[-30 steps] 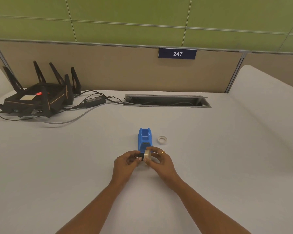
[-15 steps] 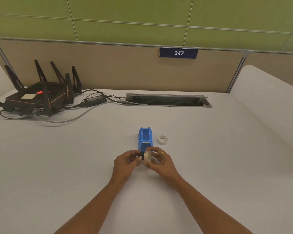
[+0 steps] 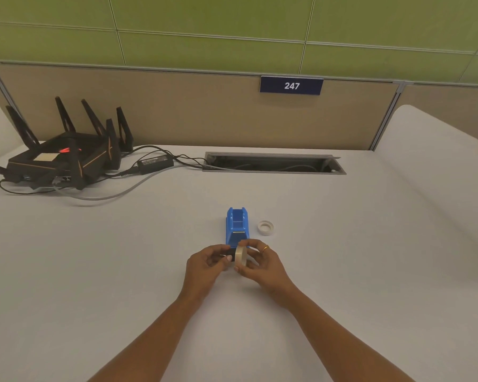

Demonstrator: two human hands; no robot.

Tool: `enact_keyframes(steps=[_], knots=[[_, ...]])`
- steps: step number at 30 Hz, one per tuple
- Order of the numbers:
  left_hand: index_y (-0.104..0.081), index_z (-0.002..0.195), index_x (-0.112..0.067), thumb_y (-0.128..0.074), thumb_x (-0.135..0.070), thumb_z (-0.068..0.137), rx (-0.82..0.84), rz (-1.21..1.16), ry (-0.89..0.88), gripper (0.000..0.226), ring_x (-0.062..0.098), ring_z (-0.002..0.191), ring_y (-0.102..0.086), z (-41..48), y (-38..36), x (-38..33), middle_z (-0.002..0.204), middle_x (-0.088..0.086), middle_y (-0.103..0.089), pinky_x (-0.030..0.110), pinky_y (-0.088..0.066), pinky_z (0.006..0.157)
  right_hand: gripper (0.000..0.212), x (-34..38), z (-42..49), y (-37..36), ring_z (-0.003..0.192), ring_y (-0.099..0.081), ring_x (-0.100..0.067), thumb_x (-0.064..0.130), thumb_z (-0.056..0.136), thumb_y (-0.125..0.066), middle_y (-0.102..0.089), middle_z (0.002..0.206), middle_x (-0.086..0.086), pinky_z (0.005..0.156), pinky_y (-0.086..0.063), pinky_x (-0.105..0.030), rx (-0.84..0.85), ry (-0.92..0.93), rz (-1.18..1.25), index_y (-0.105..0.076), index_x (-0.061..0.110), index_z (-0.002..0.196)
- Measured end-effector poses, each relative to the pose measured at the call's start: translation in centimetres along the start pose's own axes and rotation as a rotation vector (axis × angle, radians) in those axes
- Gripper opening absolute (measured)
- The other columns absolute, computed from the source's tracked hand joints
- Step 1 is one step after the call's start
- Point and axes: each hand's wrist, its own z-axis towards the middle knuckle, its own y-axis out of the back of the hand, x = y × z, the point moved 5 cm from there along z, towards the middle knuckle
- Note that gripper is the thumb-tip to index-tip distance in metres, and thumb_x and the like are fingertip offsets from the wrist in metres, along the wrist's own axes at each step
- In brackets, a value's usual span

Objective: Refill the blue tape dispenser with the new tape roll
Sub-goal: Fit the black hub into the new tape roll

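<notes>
The blue tape dispenser [image 3: 237,226] stands on the white desk, its cradle open on top with no roll in it. Just in front of it, my right hand [image 3: 261,267] holds the new tape roll [image 3: 240,257] upright by its rim. My left hand [image 3: 204,267] pinches a small black spool [image 3: 230,254] and holds it against the left side of the roll's centre. An empty white tape core [image 3: 265,226] lies flat on the desk to the right of the dispenser.
A black router [image 3: 64,155] with several antennas sits at the back left, with a power brick [image 3: 155,162] and cables trailing to an open cable slot [image 3: 273,163] in the desk. A beige partition closes the back; a white divider [image 3: 436,150] rises at the right.
My hands have stayed in front of the dispenser, with only small finger shifts around the roll and black spool. The camera has drifted slightly.
</notes>
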Motion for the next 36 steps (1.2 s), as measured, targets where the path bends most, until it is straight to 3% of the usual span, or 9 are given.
enact_keyframes(steps=[6,12,19,23,25,28,36], knots=[[-0.065,0.087,-0.027,-0.063,0.001,0.078,-0.003,-0.002,-0.001,0.029,0.000,0.068,-0.066,-0.04,-0.02,-0.07,0.070,-0.018,-0.071,0.012,-0.053,0.065,0.043,0.08,-0.01,0.01,0.109,-0.059,-0.022,0.003,0.072,-0.074,-0.062,0.117,-0.013,0.071,-0.052,-0.016,0.000,0.004,0.012,-0.056,0.018,0.108],[-0.067,0.092,-0.023,-0.065,-0.002,0.078,0.004,0.011,-0.010,0.025,0.002,0.070,-0.067,0.01,-0.03,-0.06,0.082,-0.010,-0.071,0.013,-0.054,0.066,0.036,0.13,0.10,0.18,0.112,-0.058,-0.016,0.018,0.074,-0.075,-0.063,0.116,-0.006,0.082,-0.050,-0.018,-0.043,0.031,-0.040,-0.058,0.019,0.107],[-0.067,0.097,-0.014,-0.064,-0.001,0.078,0.009,0.019,-0.002,0.023,0.001,0.070,-0.067,0.11,-0.09,0.09,0.084,-0.006,-0.071,0.014,-0.054,0.065,0.041,0.15,0.02,0.19,0.114,-0.056,-0.015,0.011,0.073,-0.075,-0.062,0.118,-0.005,0.077,-0.051,-0.011,-0.028,0.036,-0.036,-0.056,0.016,0.109],[-0.067,0.086,-0.026,-0.064,-0.001,0.077,0.012,0.012,0.004,0.028,0.004,0.069,-0.067,0.07,-0.08,0.06,0.073,-0.017,-0.072,0.014,-0.053,0.063,0.042,0.09,0.04,0.19,0.113,-0.057,-0.017,0.010,0.074,-0.074,-0.062,0.117,-0.005,0.081,-0.052,-0.016,-0.024,0.037,-0.061,-0.055,0.015,0.111],[-0.068,0.090,-0.022,-0.064,-0.001,0.077,0.014,0.013,0.002,0.025,0.003,0.069,-0.067,0.05,-0.11,0.06,0.078,-0.014,-0.072,0.013,-0.053,0.063,0.042,0.04,0.03,0.15,0.112,-0.057,-0.017,0.009,0.074,-0.074,-0.062,0.117,-0.005,0.083,-0.053,-0.021,-0.017,0.030,-0.052,-0.056,0.015,0.111],[-0.067,0.093,-0.020,-0.064,-0.001,0.078,0.012,0.016,-0.001,0.024,0.003,0.070,-0.067,0.06,-0.11,0.02,0.084,-0.006,-0.071,0.014,-0.053,0.064,0.043,0.11,-0.03,0.17,0.111,-0.057,-0.016,0.007,0.073,-0.074,-0.062,0.116,-0.005,0.078,-0.053,-0.016,-0.016,0.025,-0.041,-0.056,0.015,0.110],[-0.065,0.083,-0.034,-0.063,-0.001,0.078,0.020,0.030,-0.004,0.033,0.002,0.070,-0.067,0.02,-0.10,-0.08,0.070,-0.025,-0.071,0.015,-0.055,0.069,0.051,0.00,0.09,0.19,0.113,-0.056,-0.019,0.001,0.072,-0.074,-0.059,0.120,-0.008,0.074,-0.050,-0.009,-0.011,0.031,-0.037,-0.052,0.012,0.116]])
